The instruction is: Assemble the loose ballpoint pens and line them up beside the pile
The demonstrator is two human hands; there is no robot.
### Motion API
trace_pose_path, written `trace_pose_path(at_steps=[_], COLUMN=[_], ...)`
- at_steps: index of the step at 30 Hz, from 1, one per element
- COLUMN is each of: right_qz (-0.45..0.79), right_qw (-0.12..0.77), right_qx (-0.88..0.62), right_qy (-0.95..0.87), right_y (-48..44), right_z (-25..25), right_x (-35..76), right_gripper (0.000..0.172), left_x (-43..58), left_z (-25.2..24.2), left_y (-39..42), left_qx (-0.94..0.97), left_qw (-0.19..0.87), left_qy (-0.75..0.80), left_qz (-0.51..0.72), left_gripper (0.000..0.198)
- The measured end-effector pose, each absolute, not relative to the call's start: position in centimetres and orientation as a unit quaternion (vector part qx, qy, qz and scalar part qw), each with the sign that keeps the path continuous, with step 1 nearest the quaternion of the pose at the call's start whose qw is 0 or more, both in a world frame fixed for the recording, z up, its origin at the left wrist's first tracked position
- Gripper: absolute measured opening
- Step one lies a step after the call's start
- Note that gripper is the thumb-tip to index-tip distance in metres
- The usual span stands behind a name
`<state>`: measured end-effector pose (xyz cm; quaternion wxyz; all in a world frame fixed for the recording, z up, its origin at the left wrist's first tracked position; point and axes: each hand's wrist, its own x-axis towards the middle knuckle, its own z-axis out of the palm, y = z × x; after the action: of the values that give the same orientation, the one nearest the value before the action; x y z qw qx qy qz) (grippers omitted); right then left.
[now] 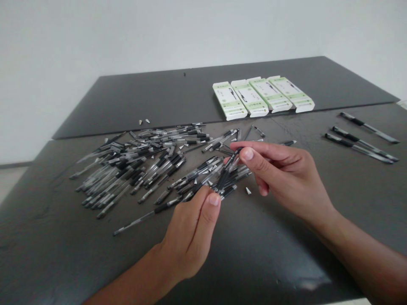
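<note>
"What's the right hand (286, 182) doing?"

"Its thumb and fingers (254, 153) pinch a pen (229, 171) near one end, just above the left hand (187, 237)."

"Which way does the pen point?"

"Its long axis slants across the view, from the right thumb down and left toward the left hand. I can't tell which end is the tip."

"And the left hand?"

"Its curled digits (199, 203) are pressed together against a cluster of pens (197, 180). I can't tell if they grip any."

"What's around them?"

"A loose pile of pens (127, 169) lies on the dark desk (47, 220) to the left. Three pens (359, 137) lie apart at right, and four pale green boxes (262, 95) stand beyond."
</note>
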<state>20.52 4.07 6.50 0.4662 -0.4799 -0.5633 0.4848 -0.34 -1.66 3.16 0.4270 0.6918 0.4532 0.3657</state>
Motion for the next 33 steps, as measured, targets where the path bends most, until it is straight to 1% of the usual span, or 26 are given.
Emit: trace_pose_path(at_steps=[7, 11, 14, 16, 18, 21, 23, 25, 29, 33], right_qz=[0.467, 0.429, 0.392, 0.388, 0.412, 0.475, 0.514, 0.537, 0.528, 0.523], right_qw=[0.486, 0.508, 0.547, 0.553, 0.516, 0.408, 0.356, 0.329, 0.309, 0.286], right_qx=[-0.489, -0.500, -0.495, -0.486, -0.474, -0.435, -0.395, -0.367, -0.350, -0.316], right_qy=[-0.554, -0.555, -0.550, -0.554, -0.583, -0.647, -0.673, -0.685, -0.710, -0.738], right_y=[4.1, 4.5, 4.9, 5.1, 5.2, 5.0, 4.8, 4.6, 4.6, 5.1], right_z=[7.1, 7.2, 7.0, 6.9, 6.7, 6.5, 6.3, 6.2, 5.9, 6.2], right_x=[20.4, 20.9, 21.6, 22.1, 22.5, 22.5, 22.2, 21.7, 21.2, 21.9], right_gripper=[0.025, 0.026, 0.027, 0.028, 0.027, 0.019, 0.016, 0.014, 0.013, 0.014], left_x=[-0.4, -0.4, -0.4, -0.4, -0.3, -0.1, 0.1, 0.3, 0.7, 0.8], left_z=[3.2, 3.2, 2.9, 2.6, 2.2, 2.0, 2.3, 2.8, 3.8, 3.9], left_y=[-1.5, -1.5, -1.7, -2.0, -2.3, -2.5, -2.3, -2.0, -1.4, -1.2], left_qx=[0.703, 0.716, 0.726, 0.711, 0.660, 0.545, 0.492, 0.473, 0.456, 0.444], left_qw=[0.423, 0.420, 0.440, 0.472, 0.519, 0.608, 0.648, 0.649, 0.626, 0.639], left_qy=[0.453, 0.444, 0.412, 0.404, 0.418, 0.423, 0.410, 0.417, 0.450, 0.447], left_qz=[0.349, 0.338, 0.330, 0.330, 0.348, 0.392, 0.412, 0.424, 0.444, 0.441], left_gripper=[0.045, 0.043, 0.038, 0.037, 0.040, 0.045, 0.039, 0.035, 0.045, 0.050])
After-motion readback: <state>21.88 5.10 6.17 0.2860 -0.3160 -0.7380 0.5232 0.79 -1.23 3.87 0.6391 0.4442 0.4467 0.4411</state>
